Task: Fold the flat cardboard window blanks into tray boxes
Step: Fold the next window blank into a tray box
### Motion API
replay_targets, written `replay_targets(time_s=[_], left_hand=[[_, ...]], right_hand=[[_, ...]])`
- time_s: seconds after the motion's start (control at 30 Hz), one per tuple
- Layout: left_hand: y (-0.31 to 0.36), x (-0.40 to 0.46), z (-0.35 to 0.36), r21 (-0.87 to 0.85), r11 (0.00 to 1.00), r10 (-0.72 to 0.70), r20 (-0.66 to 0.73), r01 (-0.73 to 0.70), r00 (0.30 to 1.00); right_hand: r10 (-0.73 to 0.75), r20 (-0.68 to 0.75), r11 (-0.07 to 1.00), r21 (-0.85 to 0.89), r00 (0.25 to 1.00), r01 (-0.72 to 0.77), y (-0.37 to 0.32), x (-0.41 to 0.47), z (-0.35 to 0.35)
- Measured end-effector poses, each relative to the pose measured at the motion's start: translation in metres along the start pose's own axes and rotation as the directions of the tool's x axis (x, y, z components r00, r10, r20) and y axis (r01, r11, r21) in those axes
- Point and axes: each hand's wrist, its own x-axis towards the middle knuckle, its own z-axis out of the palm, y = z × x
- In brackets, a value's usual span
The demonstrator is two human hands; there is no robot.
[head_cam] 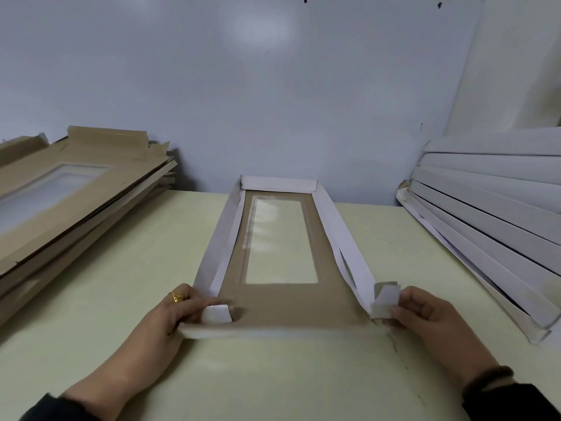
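A half-folded window blank (291,302) lies lengthwise in the middle of the pale desk (127,268), brown side up, its long side walls and far end wall raised (the right wall bows outward near the front). The left hand (179,311) has its grip curled on the near left corner tab, while the right hand (422,308) pinches the upright white tab at the near right corner. A stack of flat blanks (69,189) sits at left, folded white trays (491,214) at right.

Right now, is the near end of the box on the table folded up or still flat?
Still flat. The near flap lies on the table; the far end stands. Both hands, left and right, pinch corner tabs.
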Motion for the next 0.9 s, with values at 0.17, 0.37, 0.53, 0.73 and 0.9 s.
replay_targets(time_s=[0.17, 0.37, 0.53, 0.73, 0.9], left_hand=[[-0.006, 0.0, 0.002, -0.075, 0.997, -0.003, 0.002, 0.003, 1.0], [-0.001, 0.001, 0.0, 0.057, 0.998, 0.001, -0.125, 0.006, 0.992], [0.002, -0.005, -0.007, 0.227, 0.971, 0.092, -0.04, -0.081, 0.995], [-0.013, -0.015, -0.023, 0.18, 0.979, 0.069, 0.14, -0.094, 0.988], [-0.013, -0.011, -0.023, 0.17, 0.981, 0.062, 0.163, -0.09, 0.985]], right_hand=[[-0.184, -0.056, 0.959, -0.231, 0.981, 0.167, 0.004, -0.005, 0.014], [-0.534, 0.3, 0.376, -0.753, 0.79, 0.54, -0.002, -0.009, 0.032], [-0.535, 0.392, 0.228, -0.786, 0.748, 0.574, -0.004, -0.011, 0.026], [-0.409, 0.501, 0.153, -0.786, 0.763, 0.599, -0.004, -0.021, 0.017], [-0.419, 0.472, 0.19, -0.789, 0.775, 0.584, 0.0, -0.018, 0.019]])
